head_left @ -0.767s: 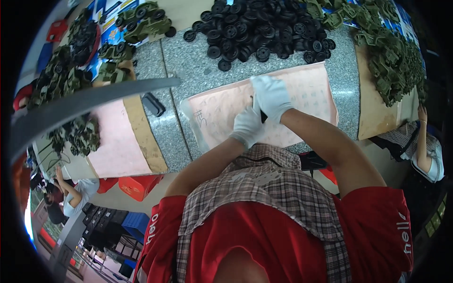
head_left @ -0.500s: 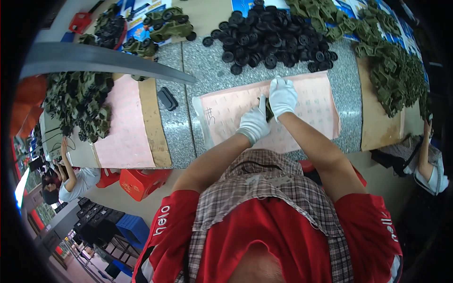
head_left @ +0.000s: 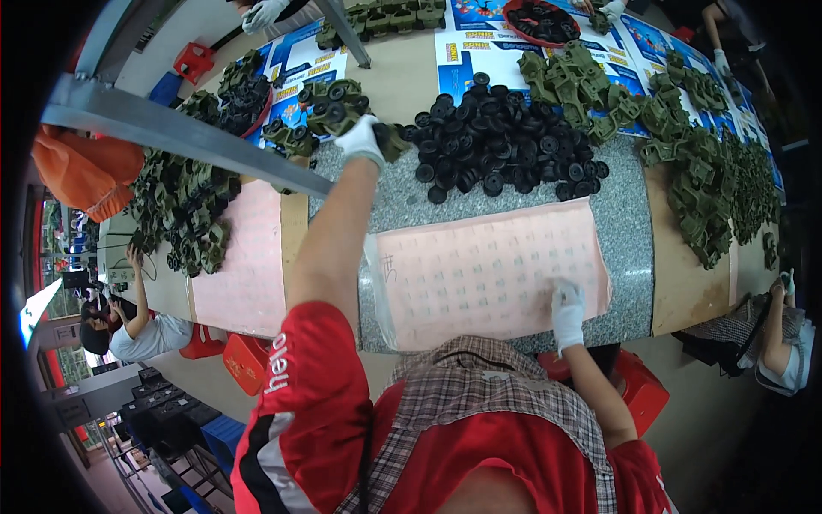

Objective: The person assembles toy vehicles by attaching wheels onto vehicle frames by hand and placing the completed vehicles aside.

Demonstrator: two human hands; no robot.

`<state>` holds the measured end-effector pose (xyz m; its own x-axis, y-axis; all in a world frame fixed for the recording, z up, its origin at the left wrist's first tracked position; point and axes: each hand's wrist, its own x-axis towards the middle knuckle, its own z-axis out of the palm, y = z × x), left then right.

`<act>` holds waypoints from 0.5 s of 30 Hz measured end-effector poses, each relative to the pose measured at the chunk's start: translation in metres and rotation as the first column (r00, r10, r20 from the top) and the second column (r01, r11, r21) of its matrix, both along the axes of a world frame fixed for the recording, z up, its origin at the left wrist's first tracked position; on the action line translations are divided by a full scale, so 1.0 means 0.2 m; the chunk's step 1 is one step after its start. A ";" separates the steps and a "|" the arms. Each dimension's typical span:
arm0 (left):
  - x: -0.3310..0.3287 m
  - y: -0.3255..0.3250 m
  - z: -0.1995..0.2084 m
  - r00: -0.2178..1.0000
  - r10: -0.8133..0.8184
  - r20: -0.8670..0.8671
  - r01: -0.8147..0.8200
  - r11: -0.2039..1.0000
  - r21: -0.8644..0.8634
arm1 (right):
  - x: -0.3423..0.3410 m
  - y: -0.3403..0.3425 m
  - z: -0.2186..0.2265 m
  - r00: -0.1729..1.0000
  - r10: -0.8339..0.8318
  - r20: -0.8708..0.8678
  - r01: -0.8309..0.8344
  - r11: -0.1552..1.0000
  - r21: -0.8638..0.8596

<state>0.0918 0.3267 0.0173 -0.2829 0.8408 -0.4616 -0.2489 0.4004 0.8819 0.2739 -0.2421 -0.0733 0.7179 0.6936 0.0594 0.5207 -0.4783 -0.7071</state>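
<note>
My left hand (head_left: 360,141), in a white glove, reaches far forward on the left, closed on an olive-green toy vehicle (head_left: 394,143) with black wheels. Just beyond it lies a group of similar green toy vehicles (head_left: 330,104) with wheels on. My right hand (head_left: 568,315), also gloved, is over the right part of a pink printed sheet (head_left: 479,265). Its fingers look bent and are blurred, and nothing in them can be made out. A large heap of black toy wheels (head_left: 505,141) lies beyond the sheet.
Green vehicle parts are heaped at right (head_left: 702,188) and left (head_left: 184,206). A grey metal bar (head_left: 205,137) crosses the left side, near my left arm. A red bowl of dark parts (head_left: 541,21) stands at the back. Other people work around the table.
My hands have parted from over the sheet. The left has carried the green vehicle forward and left to the wheeled ones; the right has drawn back toward me and to the right.
</note>
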 end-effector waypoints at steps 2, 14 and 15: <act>0.17 0.15 0.15 0.987 0.110 -0.116 -0.113 0.993 -0.017 | 0.00 -0.17 0.04 0.999 -0.020 -0.039 0.018 0.998 -0.067; 0.18 0.70 0.02 0.939 -0.239 0.245 0.186 0.957 0.223 | 0.11 -0.58 -0.01 0.982 -0.082 -0.169 0.065 0.992 -0.108; 0.31 0.67 -0.07 0.874 -0.375 0.311 0.294 0.915 0.276 | 0.11 -0.61 0.03 0.987 -0.090 -0.131 0.074 0.989 -0.128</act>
